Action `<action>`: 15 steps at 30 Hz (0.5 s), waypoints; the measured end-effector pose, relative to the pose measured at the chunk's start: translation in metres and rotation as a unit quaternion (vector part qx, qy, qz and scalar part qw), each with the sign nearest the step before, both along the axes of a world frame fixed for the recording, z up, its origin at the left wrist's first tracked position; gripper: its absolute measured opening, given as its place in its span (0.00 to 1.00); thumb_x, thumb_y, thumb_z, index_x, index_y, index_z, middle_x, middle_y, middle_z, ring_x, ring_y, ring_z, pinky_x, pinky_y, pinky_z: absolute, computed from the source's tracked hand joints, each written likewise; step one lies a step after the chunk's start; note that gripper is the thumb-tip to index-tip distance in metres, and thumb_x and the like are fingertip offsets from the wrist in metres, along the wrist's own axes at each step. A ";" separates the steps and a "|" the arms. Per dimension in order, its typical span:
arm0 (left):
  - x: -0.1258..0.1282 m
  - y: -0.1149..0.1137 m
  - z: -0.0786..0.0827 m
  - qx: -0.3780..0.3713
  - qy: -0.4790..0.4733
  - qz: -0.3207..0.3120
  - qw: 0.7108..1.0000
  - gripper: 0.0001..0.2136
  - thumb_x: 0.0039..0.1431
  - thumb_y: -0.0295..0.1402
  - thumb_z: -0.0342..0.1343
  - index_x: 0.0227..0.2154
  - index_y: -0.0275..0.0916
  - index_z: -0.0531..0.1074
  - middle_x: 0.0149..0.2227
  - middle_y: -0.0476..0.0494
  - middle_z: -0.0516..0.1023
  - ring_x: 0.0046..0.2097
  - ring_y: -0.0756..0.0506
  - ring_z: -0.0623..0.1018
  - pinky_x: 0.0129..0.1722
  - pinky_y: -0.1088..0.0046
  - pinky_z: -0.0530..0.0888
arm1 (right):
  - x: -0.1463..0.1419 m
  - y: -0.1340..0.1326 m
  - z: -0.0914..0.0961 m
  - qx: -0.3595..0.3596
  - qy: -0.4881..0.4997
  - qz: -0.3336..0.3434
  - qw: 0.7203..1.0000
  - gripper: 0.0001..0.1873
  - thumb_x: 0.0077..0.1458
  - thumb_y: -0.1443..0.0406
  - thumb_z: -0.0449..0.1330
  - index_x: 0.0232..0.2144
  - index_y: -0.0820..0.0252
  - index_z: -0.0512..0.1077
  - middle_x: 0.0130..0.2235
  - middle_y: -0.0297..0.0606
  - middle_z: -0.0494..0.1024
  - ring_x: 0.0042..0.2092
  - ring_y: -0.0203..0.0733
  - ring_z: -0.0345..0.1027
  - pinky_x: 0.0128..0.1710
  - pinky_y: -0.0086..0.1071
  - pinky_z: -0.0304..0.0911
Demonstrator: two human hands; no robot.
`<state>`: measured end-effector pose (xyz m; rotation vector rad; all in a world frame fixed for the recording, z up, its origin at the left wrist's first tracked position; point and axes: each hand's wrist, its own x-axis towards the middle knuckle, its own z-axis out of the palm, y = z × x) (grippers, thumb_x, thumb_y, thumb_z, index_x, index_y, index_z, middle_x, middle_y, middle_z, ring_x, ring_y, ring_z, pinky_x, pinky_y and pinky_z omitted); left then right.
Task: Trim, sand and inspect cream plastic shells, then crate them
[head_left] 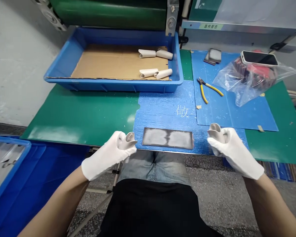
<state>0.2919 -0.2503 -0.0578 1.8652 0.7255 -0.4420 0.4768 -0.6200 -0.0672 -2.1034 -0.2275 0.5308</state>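
Both of my hands wear white gloves. My left hand (113, 149) is closed round a light grey curved part (130, 138), like a short split tube, at the table's front edge. A similar curved part (214, 129) is gripped in my right hand (227, 144), off to the right. Between the hands, a flat sanding strip (167, 138) lies on the blue mat, its grey face worn pale in two patches. Several like curved parts (148, 73) rest on cardboard at the right end of the blue tray (108, 85).
Yellow-handled cutting pliers (207, 90) and small square pads (213, 56) lie on a blue sheet (222, 112). Behind them, a phone (259, 58) sits on a plastic bag (246, 87) of dark red-edged pads. A green roller (111, 13) hangs above the tray. Another blue bin (27, 154) stands at left.
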 end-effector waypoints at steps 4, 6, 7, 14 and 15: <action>0.012 0.007 -0.002 0.141 -0.066 -0.109 0.982 0.23 0.64 0.56 0.54 0.48 0.42 0.63 0.37 0.49 0.75 0.34 0.45 0.77 0.35 0.69 0.71 | -0.002 -0.001 0.007 -0.145 -0.098 0.055 0.983 0.27 0.58 0.40 0.64 0.45 0.52 0.69 0.37 0.36 0.79 0.34 0.45 0.72 0.34 0.38 0.65; 0.018 0.009 -0.001 0.210 -0.099 -0.193 0.953 0.21 0.71 0.55 0.43 0.50 0.43 0.65 0.39 0.47 0.75 0.38 0.43 0.78 0.39 0.68 0.72 | -0.001 0.000 0.016 -0.177 -0.148 0.120 0.966 0.26 0.66 0.39 0.53 0.46 0.52 0.72 0.39 0.37 0.80 0.37 0.46 0.73 0.37 0.39 0.64; 0.021 0.010 0.000 0.257 -0.107 -0.229 0.933 0.21 0.73 0.54 0.39 0.50 0.43 0.66 0.39 0.46 0.76 0.40 0.43 0.79 0.40 0.68 0.71 | 0.001 0.002 0.021 -0.187 -0.172 0.147 0.956 0.28 0.68 0.39 0.49 0.46 0.52 0.72 0.39 0.38 0.80 0.38 0.47 0.74 0.37 0.39 0.63; 0.074 -0.013 0.021 0.491 -0.097 -0.421 0.757 0.24 0.74 0.55 0.37 0.46 0.45 0.73 0.40 0.41 0.80 0.33 0.40 0.80 0.32 0.69 0.66 | 0.007 0.061 0.037 -0.366 -0.285 0.336 0.820 0.32 0.71 0.40 0.40 0.47 0.57 0.70 0.37 0.44 0.81 0.30 0.49 0.74 0.28 0.36 0.53; 0.085 -0.020 0.022 0.490 -0.103 -0.445 0.742 0.23 0.74 0.54 0.38 0.47 0.45 0.73 0.40 0.40 0.81 0.34 0.39 0.81 0.33 0.68 0.67 | 0.007 0.075 0.038 -0.374 -0.292 0.372 0.798 0.30 0.73 0.43 0.40 0.49 0.56 0.71 0.38 0.44 0.82 0.30 0.49 0.75 0.28 0.36 0.52</action>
